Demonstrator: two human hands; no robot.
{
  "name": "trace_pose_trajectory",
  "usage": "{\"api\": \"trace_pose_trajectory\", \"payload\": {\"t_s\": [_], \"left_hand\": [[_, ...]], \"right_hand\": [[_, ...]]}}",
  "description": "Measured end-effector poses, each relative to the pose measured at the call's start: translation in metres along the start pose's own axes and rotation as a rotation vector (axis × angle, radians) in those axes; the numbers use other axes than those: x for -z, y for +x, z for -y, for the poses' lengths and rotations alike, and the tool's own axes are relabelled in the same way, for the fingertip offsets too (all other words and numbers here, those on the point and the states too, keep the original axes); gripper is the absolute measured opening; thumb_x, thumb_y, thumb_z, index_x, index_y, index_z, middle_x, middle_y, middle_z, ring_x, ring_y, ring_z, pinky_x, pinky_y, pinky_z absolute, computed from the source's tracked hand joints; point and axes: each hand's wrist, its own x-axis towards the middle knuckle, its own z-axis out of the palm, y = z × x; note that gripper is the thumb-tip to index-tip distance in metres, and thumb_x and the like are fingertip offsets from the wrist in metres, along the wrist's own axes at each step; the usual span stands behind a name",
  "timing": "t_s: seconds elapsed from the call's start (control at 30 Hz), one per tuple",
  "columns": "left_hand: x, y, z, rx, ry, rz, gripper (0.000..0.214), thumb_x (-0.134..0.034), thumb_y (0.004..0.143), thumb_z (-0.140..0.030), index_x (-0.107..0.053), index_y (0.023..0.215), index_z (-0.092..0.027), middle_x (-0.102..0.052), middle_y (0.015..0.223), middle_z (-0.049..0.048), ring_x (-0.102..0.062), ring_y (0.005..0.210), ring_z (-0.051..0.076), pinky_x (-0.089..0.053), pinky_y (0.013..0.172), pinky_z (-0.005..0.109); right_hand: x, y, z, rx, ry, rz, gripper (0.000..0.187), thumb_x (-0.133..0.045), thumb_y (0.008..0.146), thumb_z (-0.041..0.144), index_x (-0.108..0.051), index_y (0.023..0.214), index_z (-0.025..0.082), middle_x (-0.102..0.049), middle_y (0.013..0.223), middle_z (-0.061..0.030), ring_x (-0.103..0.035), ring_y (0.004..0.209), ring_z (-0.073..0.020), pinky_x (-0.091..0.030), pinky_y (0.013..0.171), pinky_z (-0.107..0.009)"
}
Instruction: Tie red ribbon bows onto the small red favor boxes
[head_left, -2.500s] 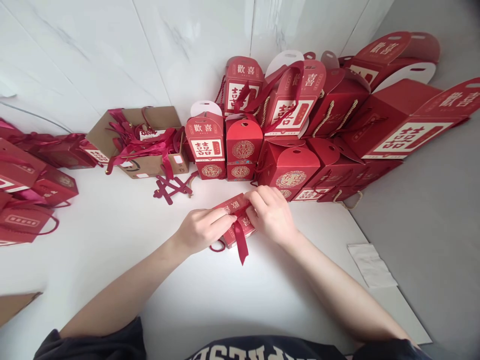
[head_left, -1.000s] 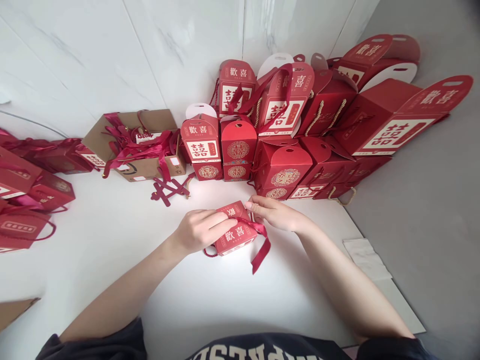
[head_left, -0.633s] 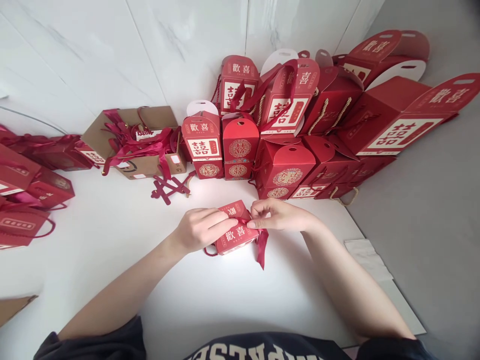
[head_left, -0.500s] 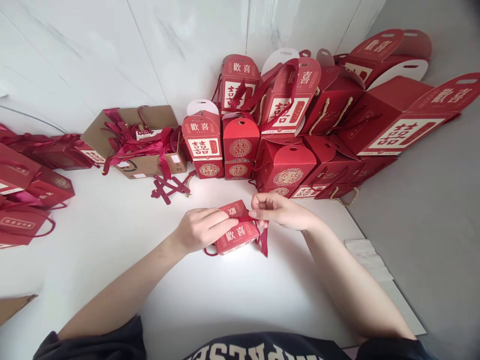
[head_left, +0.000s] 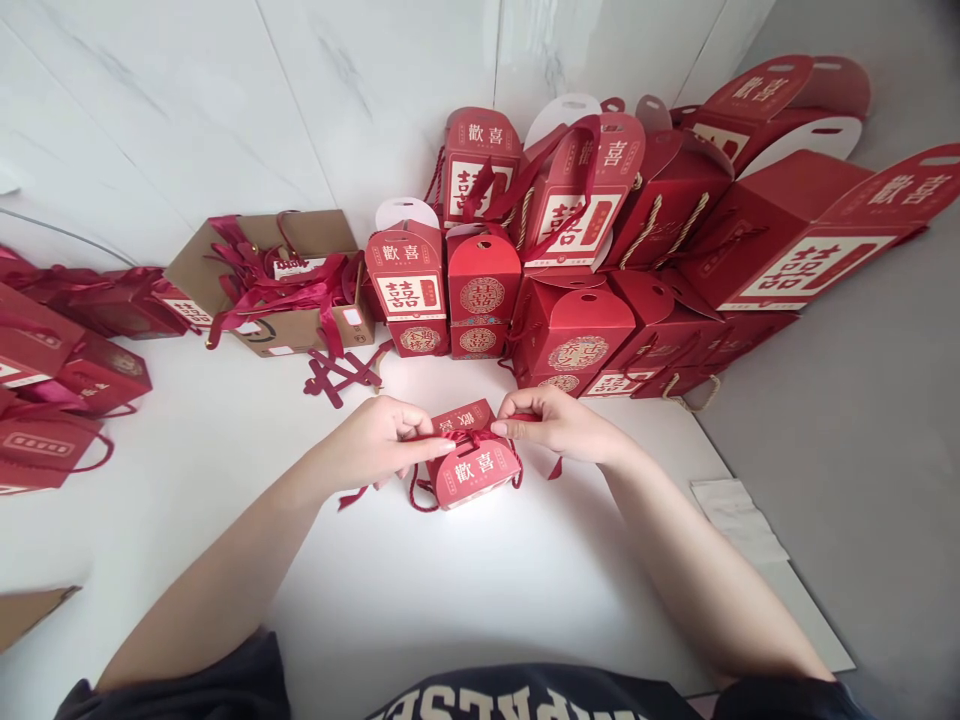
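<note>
A small red gift box (head_left: 474,468) with gold characters stands on the white table (head_left: 420,590) in front of me. A dark red ribbon (head_left: 466,437) crosses its top. My left hand (head_left: 371,440) pinches one ribbon end to the left of the box, and a loose tail hangs below that hand. My right hand (head_left: 551,422) pinches the other ribbon end to the right. Both hands are closed on the ribbon and held apart, with the box between them.
A stack of red gift boxes (head_left: 585,260) lines the wall behind. A brown cardboard box (head_left: 289,330) full of ribbons sits at back left, with loose red ribbons (head_left: 341,372) beside it. More red bags (head_left: 52,390) lie far left. A white napkin (head_left: 739,520) lies at the right edge.
My left hand has come off the box and taken a ribbon end. Both hands have moved outward, drawing the ribbon across the box top. The long tail at the right is shorter.
</note>
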Motion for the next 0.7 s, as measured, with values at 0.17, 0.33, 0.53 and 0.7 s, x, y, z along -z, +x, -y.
{"api": "trace_pose_trajectory", "payload": {"t_s": [0.17, 0.33, 0.53, 0.7], "left_hand": [[0.015, -0.002, 0.000, 0.125, -0.043, 0.250, 0.041, -0.061, 0.083, -0.050, -0.054, 0.063, -0.015, -0.060, 0.057, -0.0005, -0.056, 0.049, 0.009, -0.042, 0.046, 0.019], [0.023, 0.005, 0.010, 0.137, -0.061, 0.364, 0.039, -0.062, 0.082, -0.049, -0.059, 0.065, -0.014, -0.061, 0.061, 0.0011, -0.055, 0.055, 0.010, -0.043, 0.052, 0.021], [0.030, 0.013, 0.024, 0.134, -0.063, 0.477, 0.037, -0.065, 0.080, -0.045, -0.056, 0.060, -0.015, -0.059, 0.062, 0.0013, -0.052, 0.052, 0.010, -0.040, 0.048, 0.022], [0.031, 0.013, 0.023, 0.114, -0.023, 0.451, 0.036, -0.065, 0.079, -0.044, -0.056, 0.060, -0.015, -0.063, 0.064, 0.0029, -0.058, 0.057, 0.012, -0.043, 0.052, 0.022]], "right_hand": [[0.000, -0.003, 0.002, -0.018, -0.033, 0.024, 0.033, -0.058, 0.087, 0.049, -0.058, 0.075, 0.018, -0.054, 0.066, 0.0032, -0.048, 0.056, -0.0098, -0.039, 0.053, -0.024], [0.001, -0.005, 0.001, -0.048, -0.096, 0.027, 0.034, -0.057, 0.087, 0.051, -0.056, 0.074, 0.019, -0.053, 0.064, 0.0029, -0.044, 0.052, -0.0093, -0.040, 0.048, -0.024], [0.008, -0.007, -0.003, -0.051, -0.132, 0.017, 0.033, -0.057, 0.087, 0.051, -0.057, 0.077, 0.019, -0.052, 0.065, 0.0020, -0.046, 0.054, -0.0108, -0.038, 0.044, -0.023], [0.010, -0.004, -0.003, -0.035, -0.110, 0.078, 0.031, -0.057, 0.088, 0.045, -0.057, 0.073, 0.017, -0.055, 0.067, 0.0013, -0.050, 0.062, -0.0111, -0.042, 0.059, -0.025]]}}
